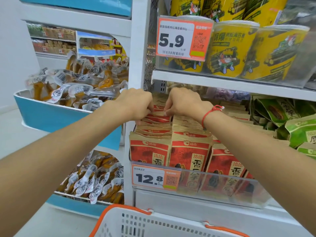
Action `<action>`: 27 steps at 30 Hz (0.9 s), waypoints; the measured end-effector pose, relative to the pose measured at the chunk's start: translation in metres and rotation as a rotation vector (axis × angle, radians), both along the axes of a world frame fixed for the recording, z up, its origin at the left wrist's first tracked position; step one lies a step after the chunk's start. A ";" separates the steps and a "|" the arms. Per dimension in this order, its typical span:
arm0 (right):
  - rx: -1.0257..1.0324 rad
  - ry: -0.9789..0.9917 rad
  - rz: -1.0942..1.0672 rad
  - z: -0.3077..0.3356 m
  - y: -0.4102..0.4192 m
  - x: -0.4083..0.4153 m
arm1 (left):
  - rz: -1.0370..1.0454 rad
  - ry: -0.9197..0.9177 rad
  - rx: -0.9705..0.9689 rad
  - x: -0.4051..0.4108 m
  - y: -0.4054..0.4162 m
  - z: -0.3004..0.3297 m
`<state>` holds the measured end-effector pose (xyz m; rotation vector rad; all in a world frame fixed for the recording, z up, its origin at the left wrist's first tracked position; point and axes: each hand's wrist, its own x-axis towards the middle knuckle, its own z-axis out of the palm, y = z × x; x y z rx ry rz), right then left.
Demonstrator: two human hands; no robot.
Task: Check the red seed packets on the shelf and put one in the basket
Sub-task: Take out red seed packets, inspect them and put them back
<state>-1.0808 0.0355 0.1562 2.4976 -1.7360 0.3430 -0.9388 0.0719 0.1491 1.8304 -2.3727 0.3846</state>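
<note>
Red seed packets (pixel 189 156) stand in rows on shelf (pixel 222 82) behind a 12.8 price tag (pixel 154 177). Left hand (pixel 136 105) and right hand (pixel 184 103), close together, each pinch packet tops mid-row. Basket (pixel 153 223) below. Yellow tubs (pixel 234 48) above, tagged 5.9.

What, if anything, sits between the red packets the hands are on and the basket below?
The clear front lip of the shelf, carrying the 12.8 price tag, and the front rows of red seed packets stand before the white basket. Both hands, left hand and right hand, already touch packets; lifting up clears it.
</note>
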 end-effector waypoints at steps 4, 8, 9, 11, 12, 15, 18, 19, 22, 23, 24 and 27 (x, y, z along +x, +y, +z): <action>0.064 0.061 0.031 -0.001 0.005 0.000 | -0.001 -0.018 0.162 0.007 0.003 0.004; 0.286 0.085 0.109 -0.001 0.021 -0.015 | 0.003 -0.099 0.117 0.014 0.015 -0.002; 0.330 0.101 0.124 -0.001 0.025 -0.019 | 0.007 -0.133 0.082 0.016 0.018 -0.005; 0.353 0.005 0.142 -0.004 0.029 -0.023 | -0.020 -0.158 0.035 0.019 0.020 -0.013; 0.313 -0.082 0.134 -0.006 0.028 -0.022 | -0.051 -0.149 0.019 0.022 0.021 -0.017; 0.054 -0.171 0.034 -0.013 0.010 -0.013 | -0.130 -0.142 -0.026 0.028 0.027 -0.023; 0.012 -0.098 -0.070 -0.017 -0.003 0.003 | -0.139 -0.151 -0.078 0.026 0.033 -0.024; 0.016 -0.072 -0.100 -0.018 -0.007 0.008 | -0.135 -0.160 -0.094 0.026 0.033 -0.025; -0.031 -0.030 -0.187 -0.023 -0.018 0.020 | -0.119 -0.193 -0.096 0.025 0.033 -0.025; -0.065 -0.032 -0.206 -0.025 -0.021 0.022 | -0.115 -0.202 -0.088 0.025 0.033 -0.025; -0.105 -0.042 -0.214 -0.028 -0.023 0.024 | -0.111 -0.213 -0.083 0.025 0.033 -0.024; -0.149 -0.103 -0.195 -0.032 -0.022 0.023 | -0.098 -0.238 -0.095 0.024 0.033 -0.024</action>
